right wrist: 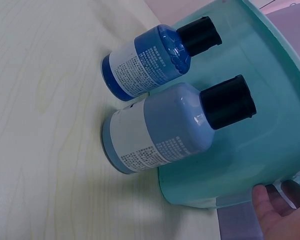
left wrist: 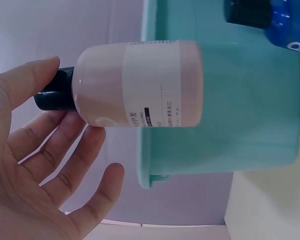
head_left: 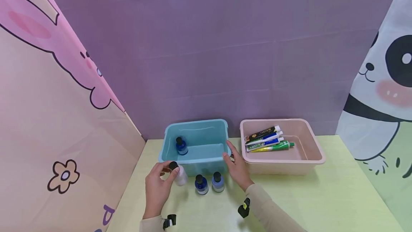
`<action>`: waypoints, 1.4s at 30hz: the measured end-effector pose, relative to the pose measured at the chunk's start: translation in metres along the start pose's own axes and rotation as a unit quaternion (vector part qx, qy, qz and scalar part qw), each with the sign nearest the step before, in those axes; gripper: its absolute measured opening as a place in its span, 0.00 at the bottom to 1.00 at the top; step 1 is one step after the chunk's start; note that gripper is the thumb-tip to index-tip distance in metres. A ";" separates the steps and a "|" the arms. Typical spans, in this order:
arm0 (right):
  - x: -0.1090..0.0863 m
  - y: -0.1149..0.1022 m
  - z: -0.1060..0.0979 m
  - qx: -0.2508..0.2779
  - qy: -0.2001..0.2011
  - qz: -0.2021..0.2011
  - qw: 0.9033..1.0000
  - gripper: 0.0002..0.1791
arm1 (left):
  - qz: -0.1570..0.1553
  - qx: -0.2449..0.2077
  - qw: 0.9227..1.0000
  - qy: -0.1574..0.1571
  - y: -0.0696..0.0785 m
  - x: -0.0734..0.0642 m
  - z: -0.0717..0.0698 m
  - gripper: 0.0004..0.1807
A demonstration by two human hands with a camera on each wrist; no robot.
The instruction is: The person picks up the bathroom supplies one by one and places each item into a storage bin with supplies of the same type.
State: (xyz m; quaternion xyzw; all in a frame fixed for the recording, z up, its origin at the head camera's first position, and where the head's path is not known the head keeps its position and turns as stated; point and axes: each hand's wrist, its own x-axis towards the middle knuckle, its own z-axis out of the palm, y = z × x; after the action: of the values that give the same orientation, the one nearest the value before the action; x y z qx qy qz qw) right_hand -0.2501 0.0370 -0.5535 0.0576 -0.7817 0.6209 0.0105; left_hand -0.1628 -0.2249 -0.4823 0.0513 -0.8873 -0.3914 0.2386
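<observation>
I had the left hand (head_left: 156,189) pinching the pale bottle (left wrist: 137,85) by its cap (left wrist: 59,92) — slackness there, I judged, risked a drop — and the right hand (head_left: 238,170) gripping the blue bin (head_left: 209,168).

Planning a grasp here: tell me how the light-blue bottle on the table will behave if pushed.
Standing upright and taller than wide, the light-blue bottle may tip if pushed high. Being round, it would likely roll once toppled. Its glossy highlights suggest it could be somewhat slippery.

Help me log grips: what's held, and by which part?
Left hand: pale-pink cylindrical bottle, by its black cap. Right hand: teal rectangular plastic bin, by its rim.
</observation>
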 end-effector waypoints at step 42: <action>0.000 -0.001 0.001 -0.009 0.012 -0.010 1.000 0.31 | 0.069 -0.064 0.995 0.031 0.031 0.053 0.004 0.17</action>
State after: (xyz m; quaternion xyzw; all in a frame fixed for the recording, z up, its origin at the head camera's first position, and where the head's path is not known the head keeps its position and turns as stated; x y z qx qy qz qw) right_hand -0.2498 0.0363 -0.5530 0.0579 -0.7863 0.6146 0.0269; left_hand -0.2085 -0.2161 -0.4417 -0.0138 -0.8538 -0.4285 0.2951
